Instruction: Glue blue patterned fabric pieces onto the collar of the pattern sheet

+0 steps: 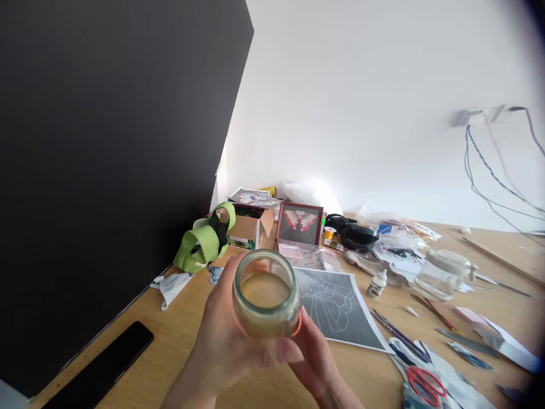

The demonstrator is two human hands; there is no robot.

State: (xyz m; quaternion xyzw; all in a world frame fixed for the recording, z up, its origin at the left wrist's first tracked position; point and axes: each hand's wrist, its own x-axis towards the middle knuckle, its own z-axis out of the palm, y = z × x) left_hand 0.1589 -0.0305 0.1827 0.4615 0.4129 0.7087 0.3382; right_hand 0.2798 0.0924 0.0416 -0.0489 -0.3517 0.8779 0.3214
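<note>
A small glass jar (266, 324) with an open round mouth stands out in front of me, held above the wooden table. A cloudy tan substance shows inside it. My left hand (232, 341) is wrapped around the jar from the left and below, thumb across its front. At the lower right side of the jar, my right hand (315, 358) grips it, its fingers partly hidden behind the glass. A bit of orange shows between the right fingers and the jar; what it is I cannot make out. Behind the hands lies a dark sheet with a white wing-like line drawing (336, 307).
A black phone (106, 360) lies at left, near a dark panel (106, 142). Green straps (202, 244), a cardboard box (247, 227) and a framed winged picture (299, 224) stand behind. At right are a glue bottle (377, 284), a clear jar (440, 272) and red-handled scissors (426, 385).
</note>
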